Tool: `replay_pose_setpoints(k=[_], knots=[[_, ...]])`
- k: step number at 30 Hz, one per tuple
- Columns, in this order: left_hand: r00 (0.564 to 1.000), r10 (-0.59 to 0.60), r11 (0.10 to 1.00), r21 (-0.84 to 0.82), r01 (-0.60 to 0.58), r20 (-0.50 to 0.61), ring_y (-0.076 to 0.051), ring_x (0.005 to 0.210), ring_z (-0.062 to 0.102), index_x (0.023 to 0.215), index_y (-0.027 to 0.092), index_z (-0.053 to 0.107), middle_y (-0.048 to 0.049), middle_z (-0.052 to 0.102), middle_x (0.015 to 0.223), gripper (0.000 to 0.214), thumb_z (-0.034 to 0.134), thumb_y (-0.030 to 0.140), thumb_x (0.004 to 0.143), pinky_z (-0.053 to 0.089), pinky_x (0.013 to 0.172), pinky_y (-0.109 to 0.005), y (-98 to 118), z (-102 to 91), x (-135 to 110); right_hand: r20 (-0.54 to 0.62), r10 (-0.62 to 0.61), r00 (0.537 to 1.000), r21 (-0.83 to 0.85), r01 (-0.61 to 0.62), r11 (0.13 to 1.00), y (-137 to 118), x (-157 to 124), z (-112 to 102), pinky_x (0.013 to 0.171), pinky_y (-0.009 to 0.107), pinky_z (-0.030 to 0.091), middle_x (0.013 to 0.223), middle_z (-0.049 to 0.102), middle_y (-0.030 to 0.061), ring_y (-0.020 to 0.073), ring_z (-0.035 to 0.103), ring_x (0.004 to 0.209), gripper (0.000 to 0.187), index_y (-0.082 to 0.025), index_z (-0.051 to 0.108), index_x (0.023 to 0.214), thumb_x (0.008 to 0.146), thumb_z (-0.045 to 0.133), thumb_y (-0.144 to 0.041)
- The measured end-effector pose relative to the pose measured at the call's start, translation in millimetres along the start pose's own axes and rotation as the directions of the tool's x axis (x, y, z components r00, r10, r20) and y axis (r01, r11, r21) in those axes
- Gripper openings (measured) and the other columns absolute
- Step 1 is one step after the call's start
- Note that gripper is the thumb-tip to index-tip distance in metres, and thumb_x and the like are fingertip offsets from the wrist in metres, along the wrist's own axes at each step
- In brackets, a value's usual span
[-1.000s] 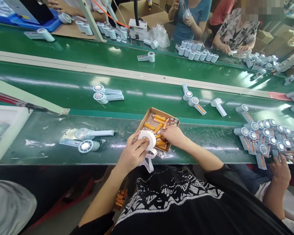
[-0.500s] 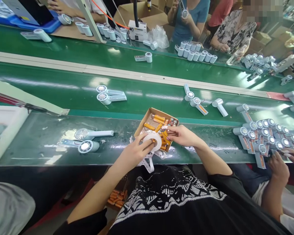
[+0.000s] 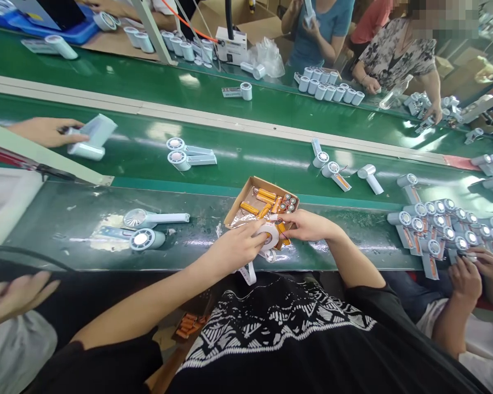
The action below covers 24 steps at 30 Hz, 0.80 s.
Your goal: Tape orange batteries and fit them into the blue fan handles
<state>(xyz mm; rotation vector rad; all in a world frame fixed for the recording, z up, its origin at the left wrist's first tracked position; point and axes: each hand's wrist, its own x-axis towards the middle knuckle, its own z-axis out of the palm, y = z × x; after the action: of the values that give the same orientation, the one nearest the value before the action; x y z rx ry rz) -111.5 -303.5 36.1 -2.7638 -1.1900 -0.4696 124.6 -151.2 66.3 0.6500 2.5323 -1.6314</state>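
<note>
My left hand is closed around a roll of white tape, and a loose white strip hangs below it over the table edge. Across from it, my right hand pinches at an orange battery with thin wires; its fingertips partly cover it. A small white piece shows between the two hands. Both hands are over the near side of an open cardboard box, which holds several orange batteries and some clear wrap. My hands hide part of the box.
Pale blue handheld fans lie left on the bench; more rest on the green belt. A fan pile is at right, near a co-worker's hands. Another person's hand holds a fan over the belt at left.
My left hand and the tape roll have moved right, closer to my right hand. At left, a co-worker's hand with a fan has come in over the belt.
</note>
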Motion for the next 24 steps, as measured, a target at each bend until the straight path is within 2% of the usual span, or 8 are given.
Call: replay_pose_setpoints(k=[4, 9, 12, 14, 16, 20, 22, 24], knots=[[0.996, -0.083, 0.996, 0.04, 0.083, -0.02, -0.033, 0.138, 0.059, 0.119, 0.015, 0.075, -0.0099, 0.072, 0.111, 0.027, 0.061, 0.003, 0.099, 0.062, 0.104, -0.044, -3.9, -0.9, 9.5, -0.36, 0.132, 0.923, 0.475, 0.06, 0.878, 14.9, 1.8, 26.1, 0.101, 0.042, 0.061, 0.11, 0.082, 0.0083, 0.0249, 0.077, 0.107, 0.05, -0.017, 0.071, 0.128, 0.084, 0.081, -0.038], [0.95, -0.275, 0.961, -0.014, 0.276, -0.15, -0.039, 0.134, 0.062, 0.118, 0.013, 0.074, -0.0143, 0.074, 0.105, 0.02, 0.062, 0.012, 0.102, 0.063, 0.101, -0.053, 9.4, 13.4, 18.8, -0.733, 0.389, 0.557, 0.654, 0.421, 0.629, 15.0, 11.4, 85.9, 0.109, 0.045, 0.061, 0.142, 0.073, 0.0167, 0.0283, 0.074, 0.126, 0.073, -0.021, 0.057, 0.14, 0.079, 0.087, -0.046], [0.907, -0.348, 0.936, -0.033, 0.351, -0.237, -0.041, 0.137, 0.061, 0.12, 0.014, 0.075, -0.0144, 0.075, 0.103, 0.025, 0.057, 0.011, 0.103, 0.063, 0.101, -0.054, 27.9, 24.0, 30.3, -0.785, 0.435, 0.44, 0.614, 0.468, 0.636, 10.8, 18.2, 102.0, 0.107, 0.046, 0.063, 0.138, 0.075, 0.0155, 0.0284, 0.076, 0.121, 0.079, -0.023, 0.052, 0.143, 0.076, 0.089, -0.042], [0.884, -0.366, 0.929, -0.064, 0.364, -0.292, -0.041, 0.139, 0.06, 0.123, 0.015, 0.075, -0.0141, 0.075, 0.104, 0.028, 0.058, 0.012, 0.102, 0.062, 0.103, -0.054, 37.6, 30.9, 40.0, -0.812, 0.428, 0.398, 0.581, 0.479, 0.658, 11.9, 21.2, 86.6, 0.102, 0.047, 0.065, 0.131, 0.078, 0.0138, 0.0279, 0.078, 0.115, 0.075, -0.024, 0.053, 0.142, 0.077, 0.087, -0.04], [0.882, -0.358, 0.934, -0.106, 0.342, -0.308, -0.039, 0.141, 0.059, 0.126, 0.016, 0.075, -0.0129, 0.076, 0.104, 0.03, 0.058, 0.011, 0.101, 0.062, 0.103, -0.053, 40.0, 38.9, 45.0, -0.868, 0.404, 0.29, 0.496, 0.55, 0.672, 18.7, 18.8, 48.8, 0.101, 0.045, 0.065, 0.129, 0.078, 0.0112, 0.0254, 0.077, 0.115, 0.069, -0.026, 0.054, 0.141, 0.079, 0.084, -0.037], [0.884, -0.423, 0.903, -0.179, 0.392, -0.2, -0.037, 0.134, 0.063, 0.12, 0.018, 0.078, -0.011, 0.079, 0.106, 0.03, 0.061, 0.011, 0.096, 0.061, 0.104, -0.057, 18.0, 55.1, 22.4, -0.918, 0.37, -0.144, 0.173, 0.694, 0.699, 52.4, -19.5, -38.8, 0.108, 0.036, 0.06, 0.137, 0.072, 0.0064, 0.0173, 0.073, 0.124, 0.06, -0.028, 0.054, 0.141, 0.085, 0.075, -0.034], [0.871, -0.468, 0.875, -0.218, 0.432, -0.15, -0.038, 0.133, 0.061, 0.12, 0.019, 0.078, -0.0109, 0.08, 0.111, 0.026, 0.067, 0.02, 0.096, 0.06, 0.104, -0.058, -2.0, 58.1, 3.7, -0.909, 0.384, -0.161, 0.183, 0.674, 0.716, 77.7, -52.0, -52.8, 0.106, 0.035, 0.06, 0.139, 0.072, 0.0067, 0.0183, 0.072, 0.126, 0.07, -0.028, 0.054, 0.143, 0.079, 0.083, -0.032], [0.876, -0.462, 0.867, -0.275, 0.415, -0.135, -0.037, 0.133, 0.06, 0.123, 0.019, 0.076, -0.0107, 0.079, 0.117, 0.029, 0.071, 0.031, 0.097, 0.06, 0.104, -0.055, -22.8, 57.1, -1.2, -0.882, 0.462, -0.091, 0.307, 0.632, 0.712, 105.4, -80.7, -39.5, 0.102, 0.036, 0.063, 0.132, 0.075, 0.0091, 0.0215, 0.075, 0.12, 0.082, -0.026, 0.055, 0.143, 0.07, 0.092, -0.031]])
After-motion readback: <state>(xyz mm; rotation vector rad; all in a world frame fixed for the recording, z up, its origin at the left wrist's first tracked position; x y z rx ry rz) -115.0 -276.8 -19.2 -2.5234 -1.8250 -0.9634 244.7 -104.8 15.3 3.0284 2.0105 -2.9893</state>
